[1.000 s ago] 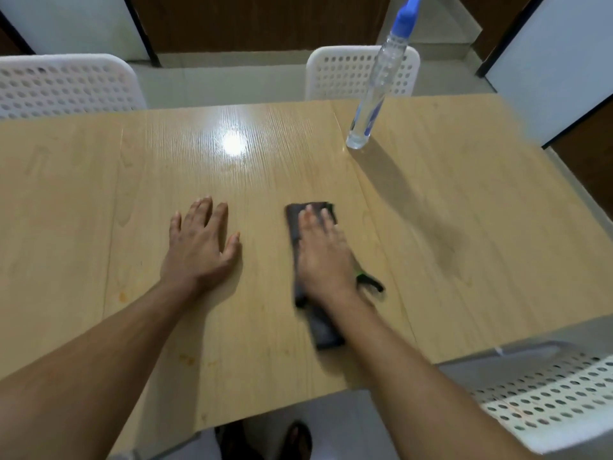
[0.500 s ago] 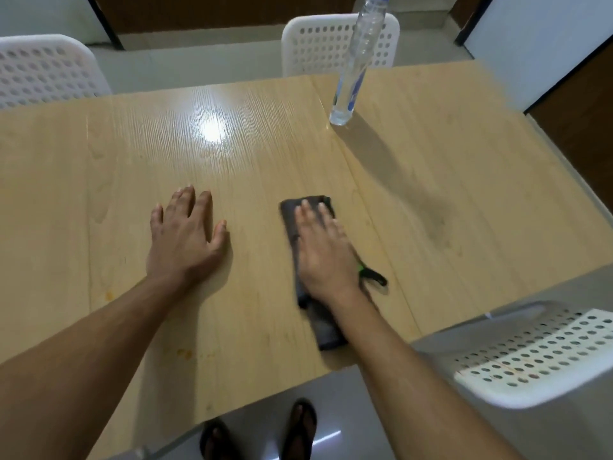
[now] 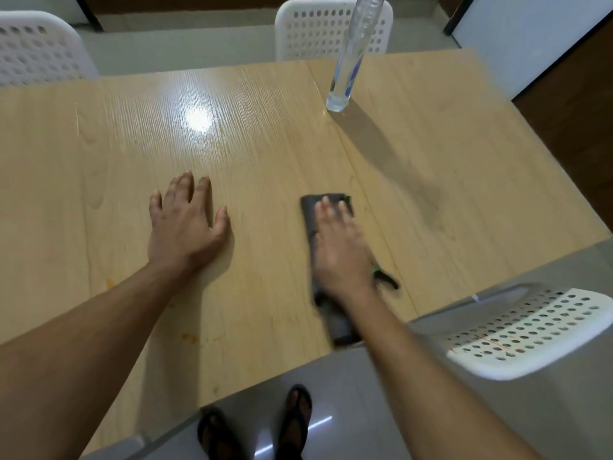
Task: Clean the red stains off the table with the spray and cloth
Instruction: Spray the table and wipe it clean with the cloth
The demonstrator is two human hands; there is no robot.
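Observation:
A dark grey cloth (image 3: 310, 210) lies on the light wooden table (image 3: 265, 144). My right hand (image 3: 341, 250) presses flat on the cloth, fingers together and pointing away from me. The cloth's near end (image 3: 338, 323) reaches the table's front edge. To the left, my left hand (image 3: 185, 224) rests flat on the bare wood with its fingers spread and nothing in it. A clear spray bottle (image 3: 348, 61) stands upright at the far side; its top is cut off by the frame. Small orange-red stains (image 3: 190, 336) mark the table by my left forearm, and another stain (image 3: 109, 283) lies further left.
White perforated chairs stand at the far left (image 3: 36, 48), behind the bottle (image 3: 315, 28) and at the near right (image 3: 530, 330). My sandalled feet (image 3: 258, 423) stand on the grey floor below the table's front edge. A white wall panel (image 3: 524, 34) is at the right.
My view has tilted down, so the table edge and my feet now show. The right hand with the cloth has shifted slightly along the table; the left hand stays flat.

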